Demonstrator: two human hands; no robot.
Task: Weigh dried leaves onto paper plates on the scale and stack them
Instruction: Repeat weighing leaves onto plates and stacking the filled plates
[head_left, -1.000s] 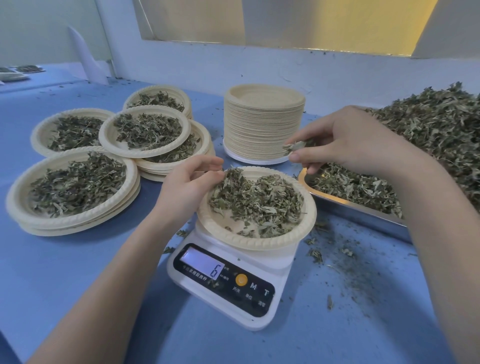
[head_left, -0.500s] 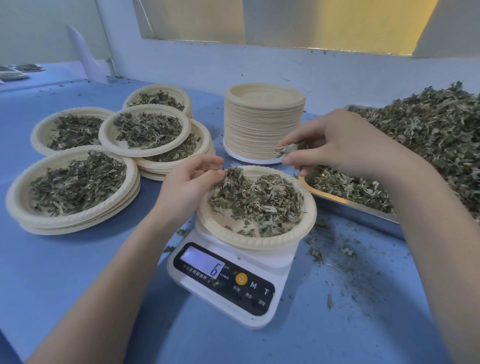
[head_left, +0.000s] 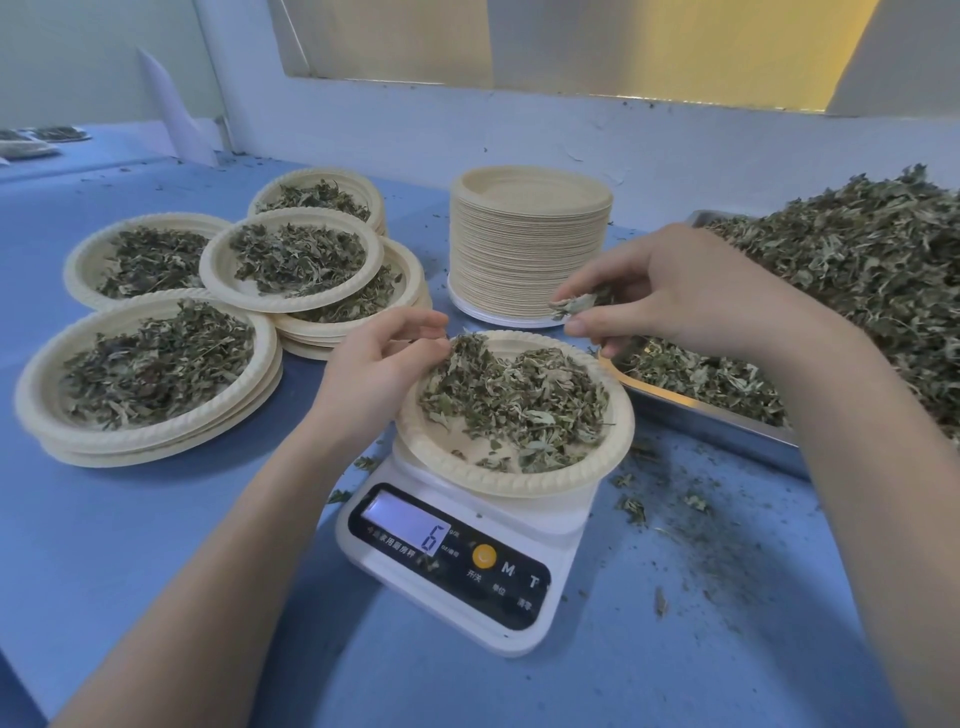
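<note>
Shifted leftward since a second ago, off the shallow steel tray (head_left: 691, 410) and toward the far rim of the round beige paper plate (head_left: 511, 480): right hand (head_left: 691, 291), thumb and forefinger pinching a small tuft of dried grey-green leaves (head_left: 571, 304) just above that rim. Unmoved: left hand (head_left: 374, 374), fingers curled at the plate's left edge, fingertips (head_left: 434, 340) touching the leaf pile (head_left: 511, 400) heaped inside. Plate seated on the white digital kitchen scale (head_left: 457, 566), display (head_left: 408, 525) reading 6. Behind the scale, a tall stack of unfilled beige paper plates (head_left: 530, 244). To the left, four low stacks of leaf-filled paper plates (head_left: 148, 379) close together on the blue table covering (head_left: 130, 545). At right, a large mound of loose dried leaves (head_left: 852, 291) filling the tray. Crumbs of leaf scattered (head_left: 675, 514) on the covering between scale and tray.
</note>
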